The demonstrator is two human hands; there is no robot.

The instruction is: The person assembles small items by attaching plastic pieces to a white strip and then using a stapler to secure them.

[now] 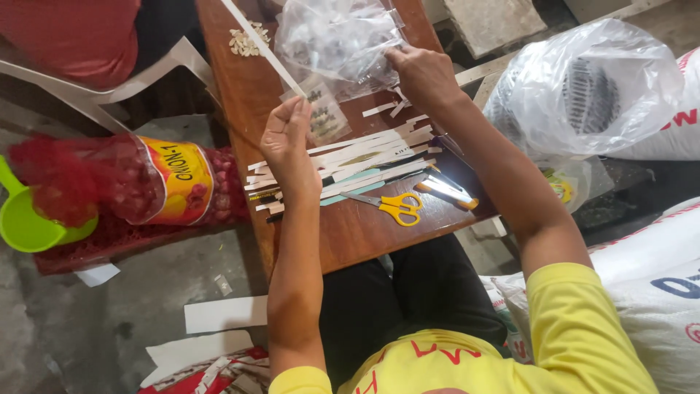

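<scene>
While the left hand (pixel 286 138) is pinching a long white paper strip (pixel 261 45) between closed fingertips, the right hand (pixel 423 73) is gripping the edge of a clear plastic bag (pixel 332 36).

Both items are lying over the far end of the wooden board (pixel 364 226); nearer are sitting a pile of cut strips (pixel 364 157), yellow-handled scissors (pixel 394 206) and, far left, pale seeds (pixel 246 40).

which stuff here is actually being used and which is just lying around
In use: left hand pinching a long white paper strip; right hand on the clear plastic bags; small filled packet; pile of cut strips.

Lying about: yellow scissors, seeds, red onion sack, green scoop, white sacks.
</scene>
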